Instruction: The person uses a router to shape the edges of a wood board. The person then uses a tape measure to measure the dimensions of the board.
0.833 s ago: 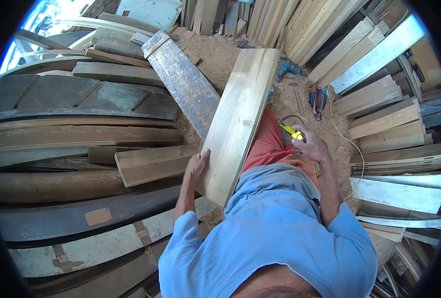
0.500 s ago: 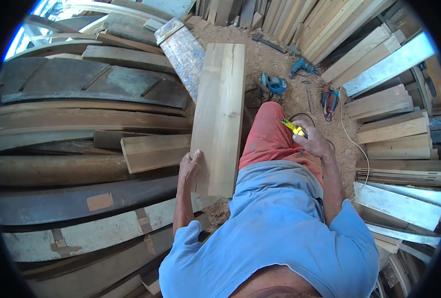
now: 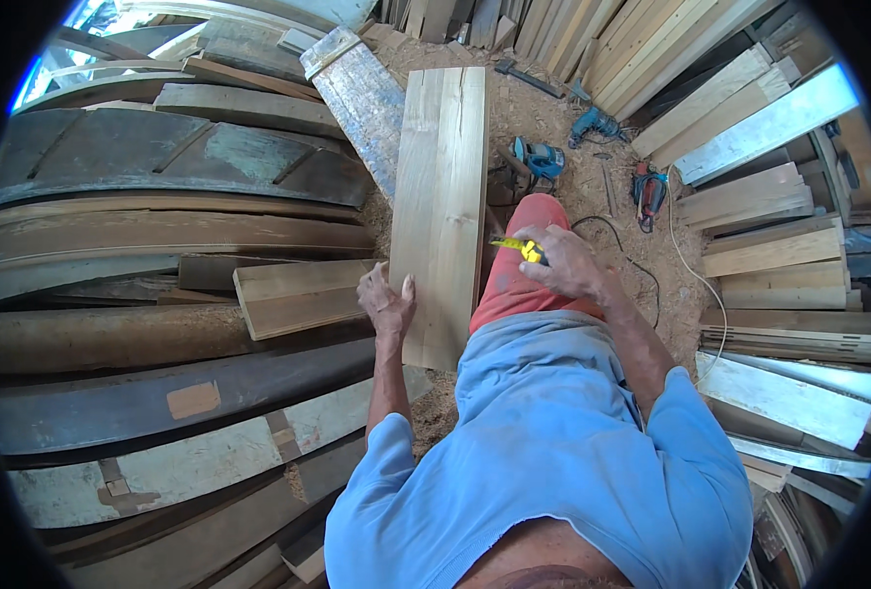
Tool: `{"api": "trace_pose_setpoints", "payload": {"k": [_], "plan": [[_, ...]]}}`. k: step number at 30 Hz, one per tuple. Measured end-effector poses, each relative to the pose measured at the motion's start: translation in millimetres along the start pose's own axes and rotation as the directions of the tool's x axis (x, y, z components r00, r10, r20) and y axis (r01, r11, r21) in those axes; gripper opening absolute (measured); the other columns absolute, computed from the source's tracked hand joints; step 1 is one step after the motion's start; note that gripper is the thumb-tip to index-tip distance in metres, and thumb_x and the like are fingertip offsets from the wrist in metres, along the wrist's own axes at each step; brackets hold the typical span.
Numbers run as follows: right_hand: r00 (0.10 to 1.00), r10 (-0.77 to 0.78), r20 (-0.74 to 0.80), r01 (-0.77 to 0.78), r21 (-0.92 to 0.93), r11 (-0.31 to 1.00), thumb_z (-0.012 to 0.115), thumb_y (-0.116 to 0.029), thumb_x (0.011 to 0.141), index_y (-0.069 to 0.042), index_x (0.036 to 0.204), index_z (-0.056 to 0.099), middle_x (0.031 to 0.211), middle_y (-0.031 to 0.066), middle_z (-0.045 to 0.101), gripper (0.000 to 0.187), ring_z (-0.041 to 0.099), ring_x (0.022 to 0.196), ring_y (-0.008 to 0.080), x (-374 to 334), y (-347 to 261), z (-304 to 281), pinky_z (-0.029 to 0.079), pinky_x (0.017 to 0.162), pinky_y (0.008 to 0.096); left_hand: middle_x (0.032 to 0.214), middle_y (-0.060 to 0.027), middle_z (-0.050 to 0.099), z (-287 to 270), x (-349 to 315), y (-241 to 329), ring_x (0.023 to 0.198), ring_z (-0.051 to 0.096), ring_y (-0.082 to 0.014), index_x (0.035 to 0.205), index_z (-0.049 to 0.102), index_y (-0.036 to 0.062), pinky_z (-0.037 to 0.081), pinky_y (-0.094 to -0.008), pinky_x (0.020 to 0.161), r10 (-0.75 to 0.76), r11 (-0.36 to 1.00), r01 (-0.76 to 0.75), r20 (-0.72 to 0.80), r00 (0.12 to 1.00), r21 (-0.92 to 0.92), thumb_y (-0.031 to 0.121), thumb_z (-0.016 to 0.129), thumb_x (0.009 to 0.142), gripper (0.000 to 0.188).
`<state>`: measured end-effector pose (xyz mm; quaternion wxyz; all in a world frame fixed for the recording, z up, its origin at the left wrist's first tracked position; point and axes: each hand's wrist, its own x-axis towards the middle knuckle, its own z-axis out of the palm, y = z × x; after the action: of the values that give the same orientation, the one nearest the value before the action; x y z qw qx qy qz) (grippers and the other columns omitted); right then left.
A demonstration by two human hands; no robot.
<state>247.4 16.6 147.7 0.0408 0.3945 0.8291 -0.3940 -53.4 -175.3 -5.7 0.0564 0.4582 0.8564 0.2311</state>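
A long, pale wooden board [image 3: 440,211] lies lengthwise in front of me, left of my raised knee. My left hand [image 3: 386,302] is at its near left edge, fingers apart and visible outside the edge. The thumb lies over the board's face. In my right hand [image 3: 568,263] is a yellow tape measure [image 3: 533,251], above my red-clothed thigh. A short length of yellow blade sticks out of it toward the board, ending just short of its right edge. What the board rests on is mostly hidden.
Stacked timber [image 3: 161,236] fills the left side, with a shorter plank [image 3: 303,294] beside my left hand. A blue power tool [image 3: 539,157], a blue drill [image 3: 593,126], a red-and-dark power tool [image 3: 649,196] and cords lie on the sawdust-covered floor. More planks [image 3: 769,260] line the right.
My right hand has moved left with the tape measure, toward the board. My left hand has shifted up and right, its fingers loosened from the edge. The board has shifted slightly upward.
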Motion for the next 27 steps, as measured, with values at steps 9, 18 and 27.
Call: {"api": "trace_pose_setpoints", "payload": {"k": [9, 18, 27], "plan": [[0.982, -0.119, 0.145, 0.118, 0.012, 0.993, 0.070, -0.037, 0.089, -0.015, 0.134, 0.058, 0.108, 0.0222, 0.063, 0.051, 0.062, 0.108, 0.0406, 13.0, -57.3, 28.9, 0.049, 0.096, 0.0514, 0.086, -0.0012, 0.067, -4.9, 8.1, 80.5, 0.075, 0.060, -0.0082, 0.117, 0.068, -0.0004, 0.051, -0.0247, 0.069, 0.122, 0.255, 0.544, 0.585, 0.802, -0.799, 0.011, 0.069, 0.098, 0.023], [0.998, 0.050, 0.028, -0.043, -0.213, 0.976, 0.065, -0.033, 0.090, -0.021, 0.138, 0.058, 0.123, 0.0224, 0.061, 0.051, 0.058, 0.117, 0.0428, 50.5, -10.7, 8.5, 0.046, 0.104, 0.0543, 0.091, -0.0031, 0.068, -0.9, 111.8, -25.3, 0.076, 0.060, -0.0088, 0.116, 0.067, -0.0023, 0.051, -0.0245, 0.070, -0.199, 0.393, 0.411, 0.360, 0.912, -0.823, 0.004, 0.067, 0.096, 0.022], [0.977, 0.156, -0.146, -0.184, -0.209, 0.960, 0.066, -0.021, 0.083, -0.016, 0.136, 0.061, 0.114, 0.0257, 0.059, 0.053, 0.057, 0.114, 0.0418, 86.7, 53.2, 11.6, 0.045, 0.103, 0.0488, 0.101, -0.0115, 0.075, 54.7, 163.9, -0.4, 0.087, 0.069, -0.0164, 0.113, 0.069, -0.0008, 0.055, -0.0316, 0.080, -0.367, 0.693, 0.431, 0.231, 0.901, -0.578, 0.017, 0.081, 0.086, 0.034]]}}
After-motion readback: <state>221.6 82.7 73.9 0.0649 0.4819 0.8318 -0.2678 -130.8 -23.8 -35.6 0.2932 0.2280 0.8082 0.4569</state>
